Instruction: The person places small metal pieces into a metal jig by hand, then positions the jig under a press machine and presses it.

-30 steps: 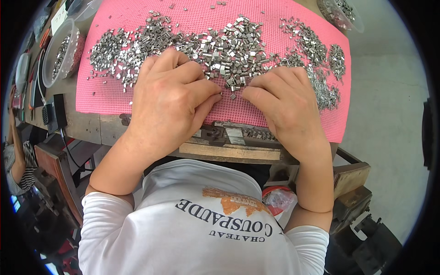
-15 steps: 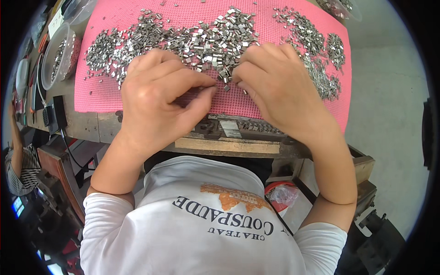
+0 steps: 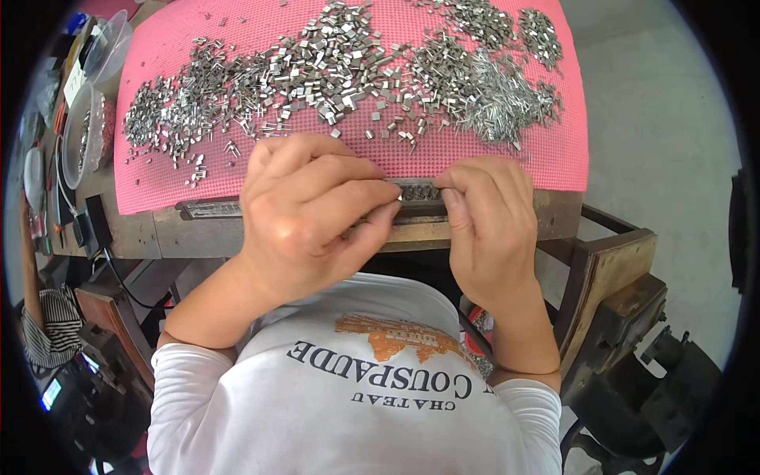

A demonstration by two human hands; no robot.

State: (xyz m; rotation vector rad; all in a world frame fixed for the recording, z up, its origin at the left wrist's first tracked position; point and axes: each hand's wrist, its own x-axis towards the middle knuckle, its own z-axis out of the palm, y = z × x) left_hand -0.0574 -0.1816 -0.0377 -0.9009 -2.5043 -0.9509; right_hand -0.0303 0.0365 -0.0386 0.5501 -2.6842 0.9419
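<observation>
A long dark metal fixture [image 3: 423,209] with a slotted row lies along the bench's front edge, small metal parts sitting in its slots. Over its middle, my left hand [image 3: 313,210] is closed in a pinch, a small shiny metal piece [image 3: 399,197] showing at the fingertips. My right hand [image 3: 495,226] is closed at the fixture's right part, thumb and forefinger pressed together; whatever they hold is hidden. Beyond both hands, heaps of small silvery metal pieces [image 3: 328,67] cover a pink mesh mat [image 3: 443,162]. Thin pin-like parts [image 3: 495,111] are heaped at the right.
Clear plastic tubs [image 3: 101,138] with small parts stand left of the mat. A black box [image 3: 96,220] with a cable sits at the bench's left. Below the bench at right are a wooden-sided frame [image 3: 609,277] and dark machinery. Another person's striped sleeve [image 3: 54,328] shows far left.
Both hands have come back from the metal heaps to the fixture at the bench edge. The view has shifted, and more of the fixture's left end shows.
</observation>
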